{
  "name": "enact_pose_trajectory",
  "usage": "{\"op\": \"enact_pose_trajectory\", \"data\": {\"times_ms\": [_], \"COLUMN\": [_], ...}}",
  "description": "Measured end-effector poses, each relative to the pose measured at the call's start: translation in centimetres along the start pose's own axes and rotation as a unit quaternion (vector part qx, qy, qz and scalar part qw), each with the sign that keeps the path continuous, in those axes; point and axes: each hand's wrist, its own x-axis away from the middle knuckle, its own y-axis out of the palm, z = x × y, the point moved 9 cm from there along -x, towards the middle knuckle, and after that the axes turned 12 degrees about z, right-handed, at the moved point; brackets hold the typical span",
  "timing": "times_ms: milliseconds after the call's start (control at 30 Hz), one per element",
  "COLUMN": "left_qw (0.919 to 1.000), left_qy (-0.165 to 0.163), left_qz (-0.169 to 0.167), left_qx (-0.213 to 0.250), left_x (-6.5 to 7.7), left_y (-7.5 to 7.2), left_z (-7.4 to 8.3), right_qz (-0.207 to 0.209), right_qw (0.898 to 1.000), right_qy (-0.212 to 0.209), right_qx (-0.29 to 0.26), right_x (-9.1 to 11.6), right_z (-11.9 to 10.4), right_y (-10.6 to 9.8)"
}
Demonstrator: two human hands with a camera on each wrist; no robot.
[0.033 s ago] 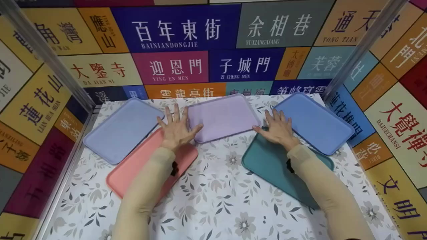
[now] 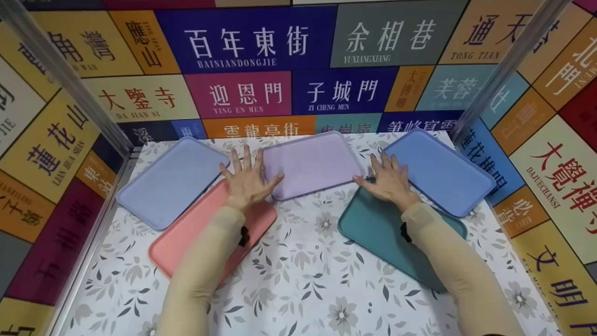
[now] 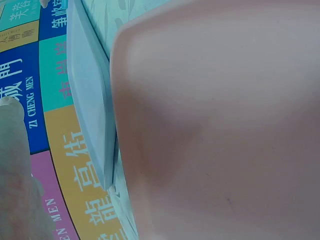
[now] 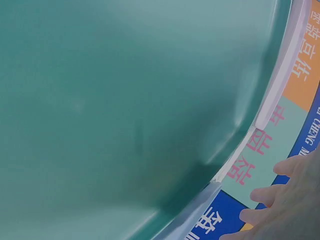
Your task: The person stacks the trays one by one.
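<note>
My left hand [image 2: 247, 182] is spread palm down, its fingers straight, over the far end of a pink tray [image 2: 182, 238]. Its thumb overlaps the left edge of a lavender tray [image 2: 312, 163]. Fingers of my right hand [image 2: 388, 182] are also spread, over the far corner of a dark teal tray [image 2: 373, 224] and beside a blue tray [image 2: 447, 172]. That thumb lies near the lavender tray's right corner. Neither hand grips anything. In the left wrist view the pink tray [image 3: 225, 125] fills most of the picture; the teal tray [image 4: 125, 100] does so in the right wrist view.
A pale grey-blue tray [image 2: 172, 182] lies at the far left, next to the pink one. All the trays rest on a white floral tabletop [image 2: 303, 261]. Panels with printed characters [image 2: 247, 39] stand behind and at both sides, with metal posts [image 2: 503, 60] at the corners.
</note>
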Motion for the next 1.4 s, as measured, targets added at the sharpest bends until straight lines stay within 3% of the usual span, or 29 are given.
{"op": "enact_pose_trajectory", "data": {"times_ms": [300, 667, 1067, 1267, 1300, 1400], "left_qw": [1.0000, 0.9948, 0.9791, 0.9709, 0.9690, 0.9678], "left_qy": [0.002, -0.013, -0.078, -0.110, -0.113, -0.135], "left_qz": [-0.005, 0.030, 0.034, 0.009, 0.011, 0.021], "left_qx": [0.000, 0.097, 0.185, 0.213, 0.220, 0.212], "left_x": [-0.5, -1.4, -2.6, -3.7, -4.7, -6.6], "left_y": [-0.2, -2.3, -3.5, -2.1, -0.3, 3.0], "left_z": [0.1, 0.8, 0.4, -0.9, -1.9, -4.1], "right_qz": [-0.008, -0.030, -0.069, -0.081, -0.084, -0.095], "right_qw": [1.000, 0.997, 0.978, 0.963, 0.959, 0.948], "right_qy": [0.003, -0.004, 0.081, 0.127, 0.137, 0.159], "right_qx": [-0.002, -0.064, -0.180, -0.222, -0.234, -0.258], "right_x": [-0.3, -1.8, -4.1, -5.2, -5.4, -6.0], "right_z": [0.6, -0.4, -0.4, -0.2, -0.1, 0.0], "right_y": [-0.2, -2.1, -3.1, -2.8, -2.7, -2.2]}}
